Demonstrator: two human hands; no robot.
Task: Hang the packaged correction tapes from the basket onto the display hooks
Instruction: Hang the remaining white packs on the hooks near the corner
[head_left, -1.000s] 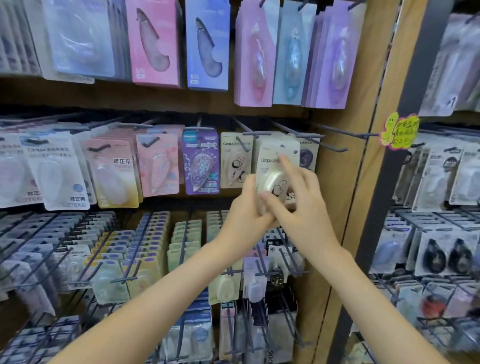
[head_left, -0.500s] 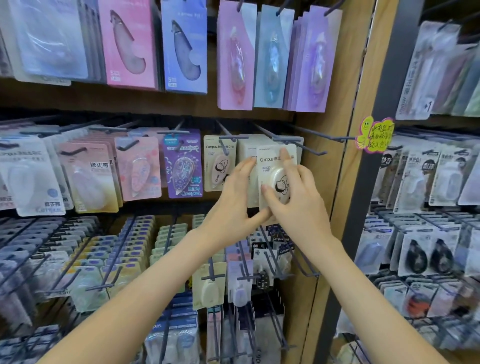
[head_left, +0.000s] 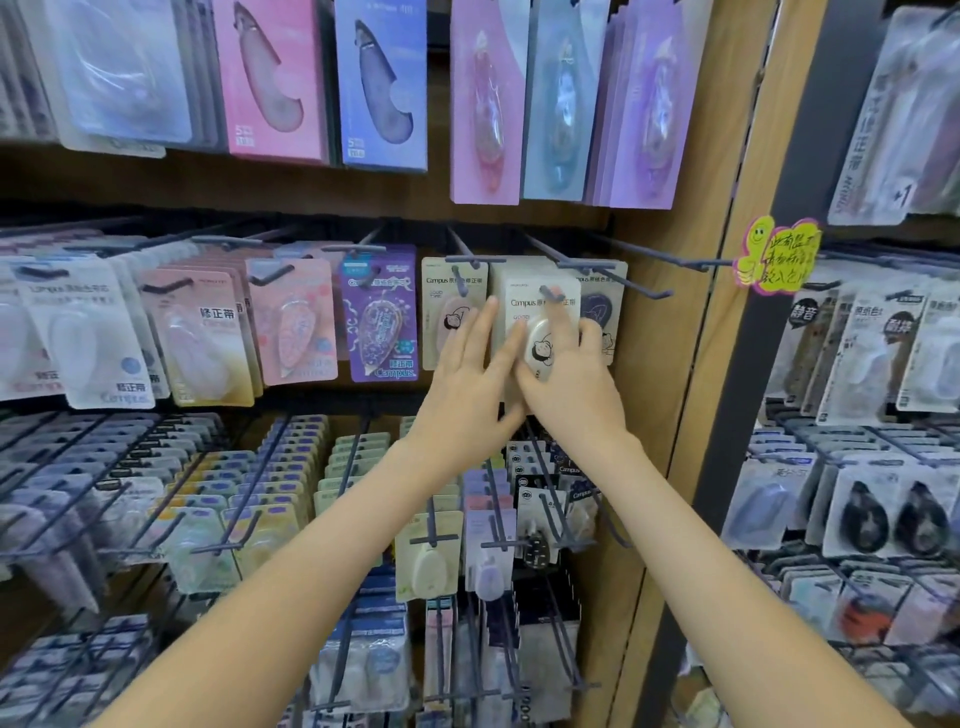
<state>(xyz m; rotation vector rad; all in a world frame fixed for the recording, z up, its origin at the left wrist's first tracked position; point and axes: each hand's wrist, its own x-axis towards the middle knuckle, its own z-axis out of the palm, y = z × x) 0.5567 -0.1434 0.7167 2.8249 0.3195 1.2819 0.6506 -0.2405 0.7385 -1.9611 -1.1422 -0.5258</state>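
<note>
Forearms raised, reaching forward | left hand (head_left: 467, 384) flat, fingers straight, steadying left edge of cream cardboard correction-tape pack (head_left: 530, 304) | right hand (head_left: 576, 389) pinches its blister, index finger lifted | pack at tip of grey wire hook (head_left: 551, 295), middle row, right edge of wooden display rack (head_left: 670, 395) | judged: threading under way, seating remains; basket unseen

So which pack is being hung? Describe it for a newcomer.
Left of the wooden upright with the yellow smiley note, find the middle hook row. The cream Campus pack is between the left hand and right hand. Its oval tape is cream, unlike the pinkish-tape pack and navy-tape pack flanking it.
</note>
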